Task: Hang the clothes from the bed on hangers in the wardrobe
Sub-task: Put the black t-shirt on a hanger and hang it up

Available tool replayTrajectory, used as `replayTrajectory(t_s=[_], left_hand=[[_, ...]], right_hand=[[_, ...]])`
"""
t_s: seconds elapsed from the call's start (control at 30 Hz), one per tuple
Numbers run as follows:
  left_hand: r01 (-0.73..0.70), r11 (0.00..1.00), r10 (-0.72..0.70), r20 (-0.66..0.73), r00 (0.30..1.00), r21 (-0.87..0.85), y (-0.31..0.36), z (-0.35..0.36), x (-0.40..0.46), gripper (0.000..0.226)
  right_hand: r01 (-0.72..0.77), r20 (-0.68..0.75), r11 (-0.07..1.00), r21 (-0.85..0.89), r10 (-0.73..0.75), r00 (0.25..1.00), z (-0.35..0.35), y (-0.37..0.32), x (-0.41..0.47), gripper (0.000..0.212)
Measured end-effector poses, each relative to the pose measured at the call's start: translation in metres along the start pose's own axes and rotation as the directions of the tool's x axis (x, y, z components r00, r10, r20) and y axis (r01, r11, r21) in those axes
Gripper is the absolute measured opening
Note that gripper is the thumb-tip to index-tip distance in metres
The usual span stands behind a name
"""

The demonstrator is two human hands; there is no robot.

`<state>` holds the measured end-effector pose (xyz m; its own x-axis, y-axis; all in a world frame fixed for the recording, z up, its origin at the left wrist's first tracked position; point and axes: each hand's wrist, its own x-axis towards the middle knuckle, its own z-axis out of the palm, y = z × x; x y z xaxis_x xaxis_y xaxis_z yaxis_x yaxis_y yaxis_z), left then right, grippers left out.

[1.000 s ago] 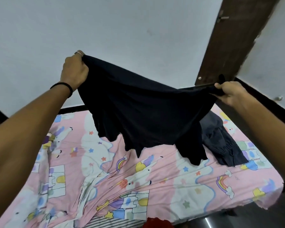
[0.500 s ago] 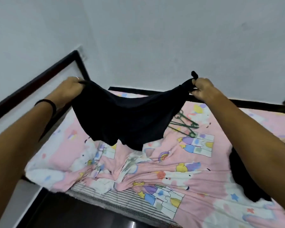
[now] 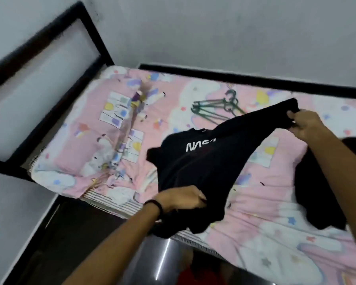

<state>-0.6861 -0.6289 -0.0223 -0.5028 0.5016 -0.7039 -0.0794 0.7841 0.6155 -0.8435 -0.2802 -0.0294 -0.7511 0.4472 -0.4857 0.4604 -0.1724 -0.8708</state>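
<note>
Over the near edge of the bed (image 3: 49,140), I hold a black T-shirt (image 3: 210,161) stretched between both hands. My left hand (image 3: 181,197) grips a bunch of fabric at the shirt's lower end, fingers curled tight round the cloth, just above the bed's near edge. My right hand (image 3: 304,124) pinches the opposite end of the hem, raised and further toward the far edge of the bed. Neither hand has any slack opening; both are fully closed on cloth.

Holding two points apart keeps the shirt spread, which in my judgement serves to lay it flat, print up, so that a hanger can be fed in. The white lettering (image 3: 200,145) faces up toward the camera. The collar (image 3: 195,130) points toward the far edge of the bed, with the hem end nearest me. The shirt's long axis runs roughly from the near edge toward the far edge, while the stretched hem line rises diagonally from near left to far right. The upper part appears to touch the pink sheet (image 3: 115,93); motion blur prevents certainty.

Green hangers (image 3: 216,108) lie in a loose stack near the far edge, just beyond the collar. Another dark garment (image 3: 317,192) lies by the right edge, partly hidden behind my right arm.
</note>
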Motion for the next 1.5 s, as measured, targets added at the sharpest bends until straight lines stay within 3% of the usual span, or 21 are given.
replayTrajectory(t_s=[0.17,0.23,0.37,0.4,0.47,0.53,0.57,0.63,0.7,0.77,0.87,0.97,1.1,1.27,1.37,1.43,1.5], left_hand=[[0.028,0.997,-0.024,0.052,0.998,-0.074,0.008,0.118,0.101,0.022],[0.074,0.992,-0.067,0.075,0.995,-0.106,0.006,0.16,0.128,0.025],[0.092,0.983,-0.057,0.207,0.977,-0.162,0.011,0.211,0.16,0.033],[0.122,0.979,-0.068,0.305,0.95,-0.162,0.01,0.22,0.166,0.04],[0.221,0.97,-0.133,0.538,0.832,-0.102,0.008,0.235,0.175,0.051],[0.202,0.976,-0.208,0.662,0.72,0.086,0.005,0.24,0.185,0.049],[0.156,0.974,-0.226,0.658,0.718,0.164,0.002,0.238,0.189,0.042],[0.091,0.975,-0.189,0.54,0.82,0.202,-0.001,0.226,0.199,0.028],[0.129,0.981,-0.17,0.319,0.932,0.148,-0.003,0.204,0.209,0.028],[0.212,0.976,-0.217,0.136,0.967,0.05,-0.01,0.177,0.217,0.029],[0.282,0.958,-0.282,0.017,0.959,-0.042,-0.025,0.131,0.226,0.02],[0.309,0.951,-0.308,-0.047,0.95,0.024,-0.044,0.086,0.235,0.02],[0.309,0.945,-0.287,-0.178,0.941,0.11,-0.081,0.03,0.265,0.046],[0.36,0.89,-0.201,-0.465,0.862,0.281,-0.113,-0.041,0.31,0.071],[0.338,0.867,-0.131,-0.488,0.863,0.365,-0.135,-0.073,0.34,0.086],[0.337,0.872,-0.162,-0.439,0.884,0.356,-0.146,-0.083,0.359,0.091],[0.326,0.878,-0.193,-0.364,0.911,0.349,-0.159,-0.087,0.375,0.092]], right_hand=[[-0.145,-0.048,0.968,-0.206,0.137,0.989,-0.074,0.1,0.046,0.018],[-0.156,-0.062,0.957,-0.244,0.145,0.988,-0.101,0.137,0.062,0.033],[-0.165,-0.193,0.98,-0.113,0.142,0.971,-0.128,0.181,0.08,0.028],[-0.17,-0.228,0.981,-0.09,0.146,0.963,-0.134,0.19,0.083,0.028],[-0.155,-0.261,0.98,-0.126,0.118,0.958,-0.144,0.209,0.085,0.015],[-0.14,-0.288,0.943,-0.302,0.05,0.956,-0.149,0.229,0.083,0.028],[-0.108,-0.275,0.891,-0.442,-0.02,0.961,-0.149,0.238,0.081,0.034],[0.005,-0.185,0.772,-0.636,-0.159,0.97,-0.141,0.252,0.073,0.035],[0.092,-0.065,0.697,-0.711,-0.196,0.978,-0.127,0.262,0.066,0.031],[0.133,0.025,0.638,-0.758,-0.174,0.984,-0.113,0.274,0.063,0.026],[0.168,0.119,0.573,-0.802,-0.123,0.985,-0.085,0.281,0.056,0.025],[0.207,0.184,0.559,-0.803,-0.097,0.978,-0.055,0.281,0.056,0.027],[0.26,0.236,0.503,-0.824,-0.114,0.965,-0.022,0.276,0.069,0.027],[0.323,0.272,0.352,-0.879,-0.185,0.944,0.019,0.259,0.116,0.034],[0.3,0.236,0.346,-0.889,-0.215,0.947,0.059,0.24,0.157,0.038],[0.295,0.212,0.372,-0.88,-0.246,0.946,0.083,0.226,0.182,0.04],[0.284,0.197,0.325,-0.902,-0.274,0.941,0.104,0.219,0.208,0.042]])
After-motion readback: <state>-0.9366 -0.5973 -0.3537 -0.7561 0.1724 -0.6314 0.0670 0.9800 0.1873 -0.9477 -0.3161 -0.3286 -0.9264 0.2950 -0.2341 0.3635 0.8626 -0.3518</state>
